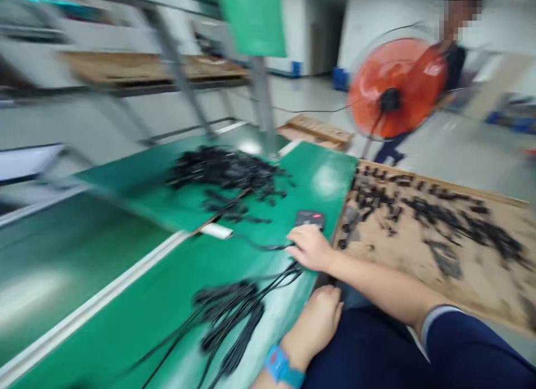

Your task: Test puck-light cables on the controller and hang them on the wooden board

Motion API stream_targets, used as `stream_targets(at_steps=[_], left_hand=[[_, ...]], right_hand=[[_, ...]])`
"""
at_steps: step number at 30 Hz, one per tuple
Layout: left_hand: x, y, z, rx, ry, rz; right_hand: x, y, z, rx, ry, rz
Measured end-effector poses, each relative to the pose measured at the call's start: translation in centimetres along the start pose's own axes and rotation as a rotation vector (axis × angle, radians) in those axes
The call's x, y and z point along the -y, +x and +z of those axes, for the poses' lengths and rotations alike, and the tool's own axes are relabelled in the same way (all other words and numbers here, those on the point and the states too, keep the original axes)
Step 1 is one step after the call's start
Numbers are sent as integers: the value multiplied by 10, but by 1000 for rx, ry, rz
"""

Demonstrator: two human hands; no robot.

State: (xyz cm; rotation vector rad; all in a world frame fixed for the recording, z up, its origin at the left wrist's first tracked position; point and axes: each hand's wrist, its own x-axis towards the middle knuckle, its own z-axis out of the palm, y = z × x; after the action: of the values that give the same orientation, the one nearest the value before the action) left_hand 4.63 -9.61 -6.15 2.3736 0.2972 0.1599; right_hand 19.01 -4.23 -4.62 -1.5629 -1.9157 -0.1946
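Note:
My right hand [310, 247] reaches over the green work surface with its fingers closed on a black cable [268, 247]. Just beyond those fingers sits a small dark box [309, 217] with a red light on top. The cable runs left toward a white block [216, 231]. Close to my body, my left hand [321, 315], with a blue watch on the wrist, is curled at the table's edge. Whatever it may hold is hidden. Several bundled black cables [234, 316] lie beside it, their looped ends just below my right hand.
A pile of black parts [226, 168] covers the far part of the green table [167, 288]. On my right, a brown board [402, 255] carries rows of black pieces. Beyond it stand an orange fan [397, 87] and a person [454, 59]. A grey post [263, 104] rises behind the table.

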Motion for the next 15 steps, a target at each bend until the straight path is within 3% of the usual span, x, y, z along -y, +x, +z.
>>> stream_targets(at_steps=[2, 4, 6, 8, 10, 13, 15], left_hand=[[-14, 5, -8, 0, 10, 10], [-18, -1, -11, -59, -4, -23], [-25, -24, -6, -164, -104, -111], [-43, -60, 8, -299, -286, -231], [-65, -96, 27, -481, -486, -373], [-86, -133, 42, -874, -827, -538], [-88, -144, 38, -1175, -1082, -583]], right_hand=[[10, 10, -10, 48, 147, -29], [21, 26, -7, 216, 244, -87], [39, 41, 3, 450, 266, -143], [61, 50, 16, 699, 243, -189], [82, 55, 26, 864, 180, -233], [104, 53, 29, 837, 71, -289], [114, 45, 22, 756, 43, -309]])
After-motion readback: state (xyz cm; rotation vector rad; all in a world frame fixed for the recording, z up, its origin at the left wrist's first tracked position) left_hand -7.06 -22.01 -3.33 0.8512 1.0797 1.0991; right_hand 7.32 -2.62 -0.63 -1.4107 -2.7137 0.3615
